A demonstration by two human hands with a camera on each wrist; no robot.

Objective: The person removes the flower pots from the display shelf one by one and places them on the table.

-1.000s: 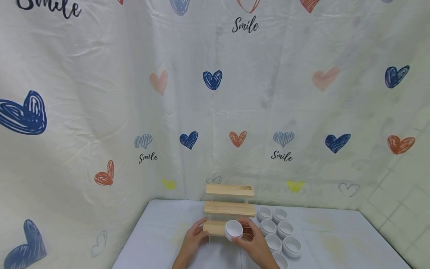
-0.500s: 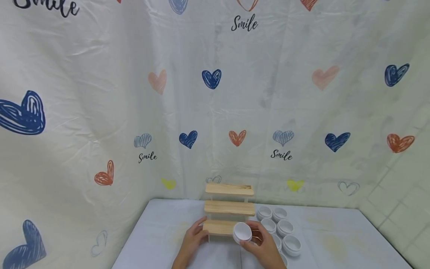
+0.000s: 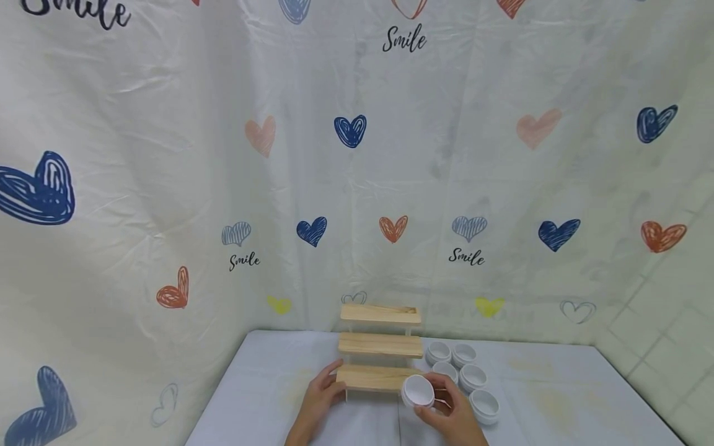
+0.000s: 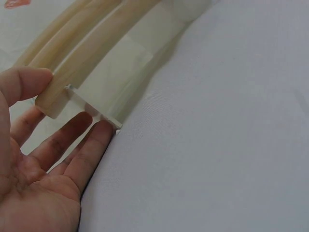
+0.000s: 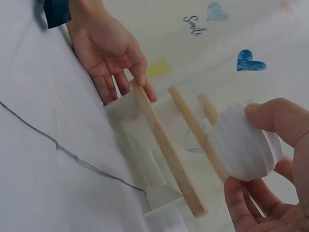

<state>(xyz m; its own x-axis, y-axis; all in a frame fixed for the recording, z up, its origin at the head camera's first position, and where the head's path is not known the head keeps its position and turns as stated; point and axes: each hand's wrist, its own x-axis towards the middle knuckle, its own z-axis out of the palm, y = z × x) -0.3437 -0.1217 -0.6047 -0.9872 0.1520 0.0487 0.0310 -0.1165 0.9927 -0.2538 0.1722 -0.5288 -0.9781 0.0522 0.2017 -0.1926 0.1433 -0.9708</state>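
Observation:
My right hand grips a small white ramekin by its side, in front of the right end of a stepped stand's lowest shelf. Up close in the right wrist view, the ramekin's ribbed outside shows between thumb and fingers. At the opposite end, my left hand holds the three-tier wooden stand. Its thumb lies against the end of the lowest board, and the other fingers reach below, by the clear side support.
Several more white ramekins stand in two columns on the white-covered table, right of the stand and partly behind my right hand. A pale curtain printed with hearts hangs behind the table.
My right hand has moved right and slightly toward me with the ramekin, from before the lowest shelf's middle to its right end. The left hand has stayed at the stand.

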